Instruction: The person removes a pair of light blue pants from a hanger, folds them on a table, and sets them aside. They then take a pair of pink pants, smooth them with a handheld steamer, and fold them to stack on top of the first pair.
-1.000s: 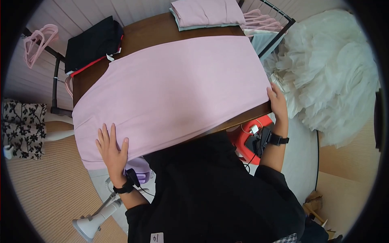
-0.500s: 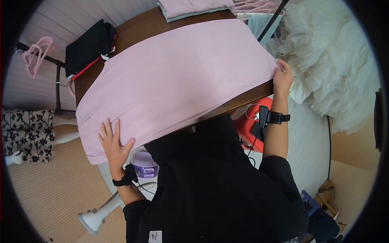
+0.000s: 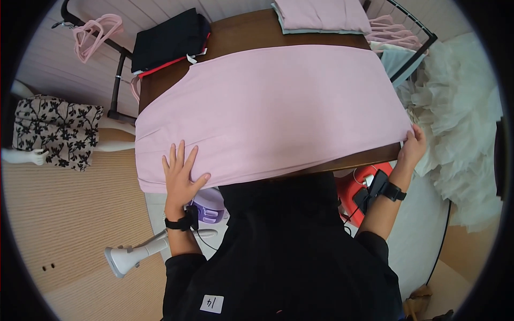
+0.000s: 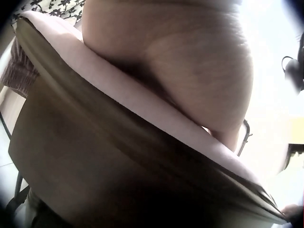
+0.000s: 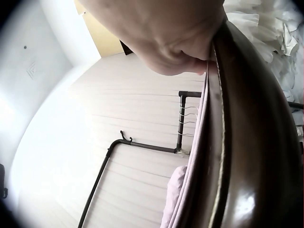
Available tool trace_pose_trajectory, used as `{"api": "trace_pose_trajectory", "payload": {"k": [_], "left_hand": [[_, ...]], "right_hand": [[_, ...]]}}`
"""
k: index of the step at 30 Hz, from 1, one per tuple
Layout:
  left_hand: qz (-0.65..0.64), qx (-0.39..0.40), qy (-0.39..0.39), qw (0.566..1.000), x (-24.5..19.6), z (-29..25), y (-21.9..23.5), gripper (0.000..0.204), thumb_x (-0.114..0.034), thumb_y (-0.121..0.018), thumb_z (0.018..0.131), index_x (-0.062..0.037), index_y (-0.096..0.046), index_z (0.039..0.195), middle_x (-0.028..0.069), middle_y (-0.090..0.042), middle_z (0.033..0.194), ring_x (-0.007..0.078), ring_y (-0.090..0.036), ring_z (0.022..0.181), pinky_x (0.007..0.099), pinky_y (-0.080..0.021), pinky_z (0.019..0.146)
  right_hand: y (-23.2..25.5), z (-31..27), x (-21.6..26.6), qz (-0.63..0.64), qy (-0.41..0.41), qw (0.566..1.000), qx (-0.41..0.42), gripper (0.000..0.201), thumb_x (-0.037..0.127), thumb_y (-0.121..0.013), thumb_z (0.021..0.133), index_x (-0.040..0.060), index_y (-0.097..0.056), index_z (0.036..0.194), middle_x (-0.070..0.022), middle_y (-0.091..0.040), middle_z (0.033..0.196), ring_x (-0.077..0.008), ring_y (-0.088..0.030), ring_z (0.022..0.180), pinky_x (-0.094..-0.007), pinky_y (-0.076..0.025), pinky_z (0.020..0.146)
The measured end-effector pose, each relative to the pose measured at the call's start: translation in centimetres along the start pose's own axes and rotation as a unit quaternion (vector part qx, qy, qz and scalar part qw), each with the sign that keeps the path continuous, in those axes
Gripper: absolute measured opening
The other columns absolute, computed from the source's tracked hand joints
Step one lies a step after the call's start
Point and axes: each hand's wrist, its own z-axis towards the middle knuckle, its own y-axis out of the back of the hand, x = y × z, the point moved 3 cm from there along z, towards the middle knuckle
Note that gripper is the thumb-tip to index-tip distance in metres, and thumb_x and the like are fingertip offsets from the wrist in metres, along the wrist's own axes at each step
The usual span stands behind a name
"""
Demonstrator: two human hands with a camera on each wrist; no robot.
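Observation:
A pink cloth (image 3: pixel 278 101) lies spread across a brown wooden table (image 3: pixel 241 32), its left part hanging past the table's left end. My left hand (image 3: pixel 182 179) rests with fingers spread on the cloth's near left part. At the near right corner my right hand (image 3: pixel 412 147) pinches the cloth's edge between thumb and fingers. In the right wrist view the hand (image 5: pixel 166 38) is at the table edge, over the thin pink layers. The left wrist view shows the palm side of the hand (image 4: pixel 175 61) above the pink edge; its fingertips are hidden there.
Folded dark garments (image 3: pixel 166 43) sit at the back left, folded pink ones (image 3: pixel 321 16) at the back right. Racks with pink hangers (image 3: pixel 96 35) flank the table. A white tulle dress (image 3: pixel 455 117) is on the right, a red stool (image 3: pixel 350 192) and a purple appliance (image 3: pixel 209 206) below.
The right hand went from resting at the cloth's right edge to pinching its corner, drawn outward to the right. The left hand stays spread on the cloth. The head view has shifted.

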Motion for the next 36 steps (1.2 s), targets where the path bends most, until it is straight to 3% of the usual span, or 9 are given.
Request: {"api": "trace_pose_trajectory", "payload": {"k": [7, 8, 11, 13, 20, 25, 27, 30, 36], "left_hand": [[-0.045, -0.080, 0.065, 0.994, -0.1, -0.3, 0.4, 0.054, -0.032, -0.072, 0.079, -0.0083, -0.063, 0.126, 0.0183, -0.048, 0.144, 0.0421, -0.036, 0.138, 0.0586, -0.020, 0.112], [-0.132, -0.177, 0.095, 0.971, 0.7, -1.4, -0.2, 0.045, -0.024, -0.070, 0.080, -0.0035, -0.064, 0.120, 0.0187, -0.051, 0.139, 0.0405, -0.039, 0.136, 0.0529, -0.024, 0.112], [-0.200, -0.380, 0.186, 0.884, 1.3, -6.1, -2.2, 0.023, -0.008, -0.064, 0.086, 0.0046, -0.061, 0.105, 0.0155, -0.061, 0.114, 0.0313, -0.054, 0.115, 0.0360, -0.039, 0.101], [-0.246, -0.491, 0.410, 0.729, 2.5, -11.6, -5.3, 0.017, -0.015, -0.063, 0.091, 0.0002, -0.054, 0.093, 0.0079, -0.054, 0.089, 0.0202, -0.051, 0.085, 0.0332, -0.043, 0.081], [-0.263, -0.425, 0.704, 0.504, 1.7, -25.3, -11.4, 0.036, -0.031, -0.069, 0.091, -0.0076, -0.042, 0.084, 0.0000, -0.040, 0.081, 0.0100, -0.036, 0.072, 0.0256, -0.035, 0.065], [-0.102, -0.421, 0.755, 0.493, 2.6, -28.9, -11.8, 0.048, -0.039, -0.075, 0.084, -0.0010, -0.046, 0.092, 0.0116, -0.046, 0.094, 0.0219, -0.045, 0.086, 0.0352, -0.042, 0.080], [0.027, -0.495, 0.685, 0.534, 4.1, -27.9, -9.2, 0.045, -0.031, -0.074, 0.086, 0.0017, -0.047, 0.102, 0.0131, -0.050, 0.099, 0.0219, -0.051, 0.093, 0.0355, -0.044, 0.084], [-0.241, -0.543, 0.617, 0.516, 6.7, -26.7, -6.7, 0.042, -0.021, -0.068, 0.091, 0.0045, -0.045, 0.115, 0.0141, -0.053, 0.105, 0.0214, -0.055, 0.096, 0.0347, -0.046, 0.087], [-0.194, -0.593, 0.554, 0.551, 6.9, -26.6, -7.0, 0.026, -0.010, -0.056, 0.095, 0.0029, -0.043, 0.113, 0.0134, -0.055, 0.100, 0.0185, -0.057, 0.086, 0.0334, -0.050, 0.078]], "right_hand": [[0.3, -0.6, 1.4, -0.226, 0.125, 0.966, 0.024, 0.033, 0.010, -0.057, 0.090, -0.0036, -0.061, 0.120, -0.0162, -0.064, 0.119, -0.0258, -0.060, 0.108, -0.0359, -0.045, 0.097], [0.0, -1.1, 2.2, -0.290, 0.184, 0.939, 0.014, 0.033, 0.012, -0.057, 0.091, -0.0025, -0.062, 0.120, -0.0168, -0.064, 0.120, -0.0280, -0.060, 0.110, -0.0366, -0.043, 0.099], [-1.1, -3.2, 4.6, -0.393, 0.253, 0.884, -0.011, 0.034, 0.017, -0.059, 0.092, 0.0004, -0.063, 0.121, -0.0198, -0.062, 0.125, -0.0332, -0.057, 0.114, -0.0377, -0.041, 0.102], [-0.3, -2.0, 3.7, -0.403, 0.260, 0.877, -0.005, 0.037, 0.022, -0.056, 0.094, -0.0006, -0.062, 0.122, -0.0191, -0.062, 0.126, -0.0324, -0.057, 0.117, -0.0377, -0.040, 0.103], [-0.9, -1.4, 3.9, -0.391, 0.198, 0.899, -0.004, 0.042, 0.028, -0.056, 0.092, 0.0019, -0.063, 0.124, -0.0175, -0.063, 0.125, -0.0298, -0.059, 0.115, -0.0362, -0.043, 0.099], [-0.9, -1.0, 3.7, -0.389, 0.204, 0.898, 0.013, 0.040, 0.025, -0.056, 0.092, -0.0013, -0.063, 0.121, -0.0179, -0.063, 0.124, -0.0292, -0.060, 0.114, -0.0359, -0.043, 0.099], [-0.8, -0.9, 3.6, -0.361, 0.198, 0.911, 0.022, 0.039, 0.023, -0.056, 0.092, -0.0023, -0.063, 0.121, -0.0173, -0.063, 0.125, -0.0287, -0.059, 0.115, -0.0362, -0.043, 0.100], [-0.6, -0.2, 3.2, -0.368, 0.206, 0.906, 0.032, 0.037, 0.021, -0.055, 0.093, -0.0019, -0.063, 0.121, -0.0171, -0.062, 0.126, -0.0283, -0.059, 0.115, -0.0363, -0.042, 0.101], [-1.9, -2.2, 4.3, -0.399, 0.212, 0.891, 0.040, 0.037, 0.023, -0.057, 0.094, 0.0002, -0.063, 0.122, -0.0178, -0.061, 0.128, -0.0290, -0.057, 0.118, -0.0369, -0.042, 0.101]]}}
